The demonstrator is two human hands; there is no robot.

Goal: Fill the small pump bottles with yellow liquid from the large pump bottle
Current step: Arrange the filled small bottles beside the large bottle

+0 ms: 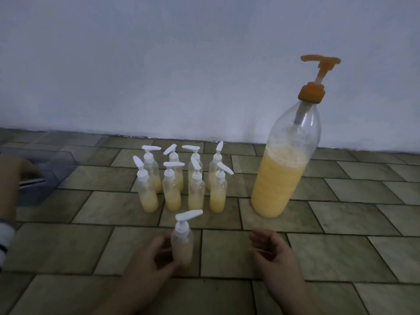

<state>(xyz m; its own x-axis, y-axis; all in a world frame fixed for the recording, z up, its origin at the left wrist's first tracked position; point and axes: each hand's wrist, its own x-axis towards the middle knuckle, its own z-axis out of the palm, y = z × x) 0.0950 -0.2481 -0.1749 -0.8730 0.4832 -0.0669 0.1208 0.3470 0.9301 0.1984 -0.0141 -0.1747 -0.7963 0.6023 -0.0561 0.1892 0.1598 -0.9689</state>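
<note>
On the tiled floor (341, 246), near the bottom of the view, the left hand (147, 258) holds a small bottle (183, 244) upright, fingers and thumb curled round its lower half. The bottle has a white pump top with the spout pointing right, and pale yellow liquid fills roughly its lower part; the picture is soft there, so the exact level is hard to read. The right hand (270, 251) hovers to the right of it, apart from the bottle, fingers loosely curled and holding nothing.

Behind the held bottle stands a cluster of eight more small bottles (181, 180) in two rows of four, all upright with white pumps turned in different directions. Each holds yellow liquid in its lower portion.

To the right of the cluster, well apart from the hands, stands the large bottle (284, 169), a clear plastic one with an orange pump (318, 71) on top, its spout pointing left. Yellow liquid fills it to somewhat above half, with foam clinging to the wall above the level.

A plain pale wall (159, 64) rises behind the floor. At the far left edge, a blurred arm (9, 189) with a pale sleeve reaches toward a dark, see-through box (50, 173) on the floor.
</note>
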